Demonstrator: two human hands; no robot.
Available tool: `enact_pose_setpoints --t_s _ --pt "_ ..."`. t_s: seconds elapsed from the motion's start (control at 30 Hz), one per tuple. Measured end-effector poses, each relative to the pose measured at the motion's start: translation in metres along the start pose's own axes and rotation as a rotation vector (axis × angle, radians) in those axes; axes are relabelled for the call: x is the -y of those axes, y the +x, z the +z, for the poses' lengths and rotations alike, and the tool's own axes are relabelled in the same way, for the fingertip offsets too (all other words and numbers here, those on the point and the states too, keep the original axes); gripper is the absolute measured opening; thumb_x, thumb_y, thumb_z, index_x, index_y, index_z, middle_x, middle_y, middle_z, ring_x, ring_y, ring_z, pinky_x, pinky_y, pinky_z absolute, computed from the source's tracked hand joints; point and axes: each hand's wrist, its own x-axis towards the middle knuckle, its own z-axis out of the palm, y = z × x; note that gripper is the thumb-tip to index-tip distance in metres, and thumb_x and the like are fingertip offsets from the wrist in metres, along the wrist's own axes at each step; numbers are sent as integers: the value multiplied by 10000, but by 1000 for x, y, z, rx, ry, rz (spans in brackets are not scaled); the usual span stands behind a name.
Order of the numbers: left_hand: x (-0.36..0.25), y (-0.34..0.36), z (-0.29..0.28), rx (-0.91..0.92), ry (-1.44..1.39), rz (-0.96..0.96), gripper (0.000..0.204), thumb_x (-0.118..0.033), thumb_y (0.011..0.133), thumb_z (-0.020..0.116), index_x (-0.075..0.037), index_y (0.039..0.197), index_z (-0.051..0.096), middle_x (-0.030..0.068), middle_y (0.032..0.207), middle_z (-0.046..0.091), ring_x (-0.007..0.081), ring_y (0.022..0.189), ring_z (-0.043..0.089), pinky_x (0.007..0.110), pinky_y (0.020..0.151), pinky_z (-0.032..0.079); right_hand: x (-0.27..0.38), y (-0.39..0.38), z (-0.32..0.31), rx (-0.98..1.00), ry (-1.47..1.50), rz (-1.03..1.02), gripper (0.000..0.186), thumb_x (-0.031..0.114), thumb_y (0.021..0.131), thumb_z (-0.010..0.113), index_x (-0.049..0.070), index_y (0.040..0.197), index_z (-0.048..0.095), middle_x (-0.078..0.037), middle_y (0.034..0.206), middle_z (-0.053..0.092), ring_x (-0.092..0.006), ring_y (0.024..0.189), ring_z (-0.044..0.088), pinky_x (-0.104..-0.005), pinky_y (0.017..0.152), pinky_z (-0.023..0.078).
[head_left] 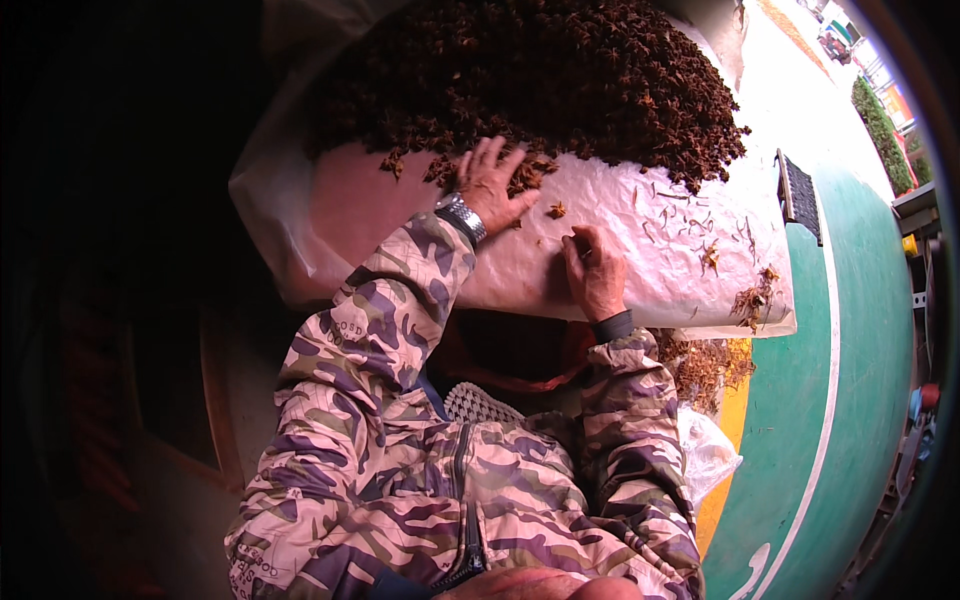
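A large heap of dark brown star anise [570,85] covers the far part of a table spread with a pale plastic sheet [350,225]. My left hand [489,186], with a metal watch on its wrist, lies with fingers spread at the heap's near edge, touching a few pods. Closer in and to the right, my right hand [597,272] rests over the sheet with its fingers curled in. Whether anything is between those fingers is hidden. A single star anise pod [557,211] lies on the sheet between both hands.
Thin stems [690,215] and a small clump of brown scraps [754,298] lie on the sheet's right side. Below the table's near edge sits a dark container with a reddish rim [545,383]. More scraps [702,370] and a white plastic bag [705,450] are beside my right arm.
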Motion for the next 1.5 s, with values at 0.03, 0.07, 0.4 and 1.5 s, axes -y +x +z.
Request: enact_pose_setpoints --t_s 0.03,0.07,0.4,1.5 --pt "-5 -2 1 55 14 73 844 -662 882 668 -161 1541 504 212 1669 305 407 1561 245 563 1278 173 -1 0 -1 -3 -7 -5 168 138 938 722 41 1058 656 -182 976 705 -391 909 694 -455 782 552" --pt "-9 -4 1 110 28 145 843 -664 886 663 -166 1546 499 204 1673 298 405 1561 249 563 1278 176 -1 0 -2 -2 -9 0 171 141 938 722 42 1062 659 -180 978 707 -389 904 696 -453 777 553" --pt "-38 -44 -7 103 -33 242 791 -560 870 724 -226 1550 497 177 1672 288 415 1555 257 572 1274 201 -18 8 0 -47 -66 83 231 199 946 733 66 1127 679 -172 929 722 -372 801 713 -450 704 561" --pt "-23 -91 -31 29 -95 58 1123 -583 751 835 -133 1634 306 225 1657 278 426 1557 230 570 1281 167 -21 68 -16 111 -372 98 183 207 957 674 29 997 675 -191 1076 654 -410 965 667 -501 826 554"
